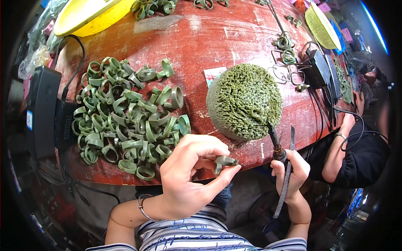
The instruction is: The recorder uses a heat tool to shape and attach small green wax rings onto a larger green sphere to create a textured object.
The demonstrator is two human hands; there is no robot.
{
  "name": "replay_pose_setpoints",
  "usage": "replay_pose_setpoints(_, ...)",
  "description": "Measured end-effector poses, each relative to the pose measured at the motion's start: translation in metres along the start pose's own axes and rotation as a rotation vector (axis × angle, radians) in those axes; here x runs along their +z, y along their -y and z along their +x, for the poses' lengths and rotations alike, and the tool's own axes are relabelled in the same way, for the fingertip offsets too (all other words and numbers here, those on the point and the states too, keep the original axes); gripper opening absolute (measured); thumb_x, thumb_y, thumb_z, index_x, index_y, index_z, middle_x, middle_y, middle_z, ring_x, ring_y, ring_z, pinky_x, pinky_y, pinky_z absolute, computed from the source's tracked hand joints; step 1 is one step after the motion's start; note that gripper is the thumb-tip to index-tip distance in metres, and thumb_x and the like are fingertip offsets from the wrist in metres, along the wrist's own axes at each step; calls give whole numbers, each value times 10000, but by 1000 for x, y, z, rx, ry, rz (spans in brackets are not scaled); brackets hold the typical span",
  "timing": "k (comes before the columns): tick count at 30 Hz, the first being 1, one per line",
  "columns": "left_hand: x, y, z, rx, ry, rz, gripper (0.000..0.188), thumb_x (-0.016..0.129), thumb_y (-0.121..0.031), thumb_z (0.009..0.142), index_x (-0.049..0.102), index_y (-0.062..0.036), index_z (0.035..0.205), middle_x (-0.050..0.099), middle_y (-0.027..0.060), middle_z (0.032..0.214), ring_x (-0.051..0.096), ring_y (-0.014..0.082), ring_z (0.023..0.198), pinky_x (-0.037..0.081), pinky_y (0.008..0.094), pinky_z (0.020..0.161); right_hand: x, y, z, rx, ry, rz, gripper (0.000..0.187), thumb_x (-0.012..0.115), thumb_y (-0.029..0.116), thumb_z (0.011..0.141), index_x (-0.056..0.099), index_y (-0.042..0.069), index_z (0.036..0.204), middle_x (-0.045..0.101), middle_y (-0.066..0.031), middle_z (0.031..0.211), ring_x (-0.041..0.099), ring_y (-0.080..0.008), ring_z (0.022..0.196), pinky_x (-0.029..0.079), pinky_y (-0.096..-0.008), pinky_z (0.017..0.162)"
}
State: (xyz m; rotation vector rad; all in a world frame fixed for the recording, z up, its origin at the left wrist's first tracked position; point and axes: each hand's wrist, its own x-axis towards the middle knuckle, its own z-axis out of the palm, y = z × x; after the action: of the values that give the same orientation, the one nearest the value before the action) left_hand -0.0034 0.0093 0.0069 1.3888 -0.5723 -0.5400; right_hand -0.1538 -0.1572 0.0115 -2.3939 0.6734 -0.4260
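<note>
My left hand (188, 171) pinches a green ring (226, 161) between thumb and fingers, just past the table's near edge. A soldering iron (274, 139) with a dark shaft is gripped in my right hand (296, 170), which also holds a narrow, flat file (283, 193) slanting down across the palm. The iron's tip meets the lower right of a round green block (249, 98) with a rough, pitted top; the exact contact is hard to make out. Left of the block lies a heaped pile of similar green rings (134, 113).
On the red table (188, 50) stand a yellow basin (90, 21) at the far left and a black box (42, 100) with cables at the left edge. More cables and a black device (319, 69) lie at the right. A co-worker's arm (335, 154) rests at far right.
</note>
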Motion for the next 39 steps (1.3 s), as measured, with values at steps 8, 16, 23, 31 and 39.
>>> replay_pose_setpoints(8,-6,3,-1,63,60,121,209,693,99,682,569,20,832,521,120,973,566,113,819,497,205,653,2,1,2,-39,-2,-26,283,744,167,704,592,-32,836,563,-97,652,535,-198,531,425,-265,514)
replay_pose_setpoints(16,-6,4,0,195,80,116,249,621,27,781,586,74,1023,528,213,1111,624,214,866,528,275,733,6,-3,-10,-33,-7,194,388,699,315,750,587,-50,820,535,-83,610,524,-190,510,419,-266,487)
replay_pose_setpoints(23,-1,11,-5,213,-40,165,317,696,37,716,586,50,1013,561,201,1079,614,218,910,524,277,742,13,3,-6,-234,60,71,435,715,352,730,582,-41,861,565,-120,651,560,-223,529,444,-270,483)
replay_pose_setpoints(31,-7,8,3,345,-81,381,420,761,23,638,583,29,1019,578,168,1026,603,208,883,507,276,742,12,6,-3,-248,104,5,454,723,364,714,580,-37,872,570,-133,669,568,-240,535,453,-278,486)
replay_pose_setpoints(39,-7,8,0,279,-65,358,491,740,65,647,519,41,1084,533,149,1026,598,195,890,519,265,756,11,9,0,-249,118,4,435,725,347,714,580,-34,864,574,-118,659,566,-222,528,448,-273,477)
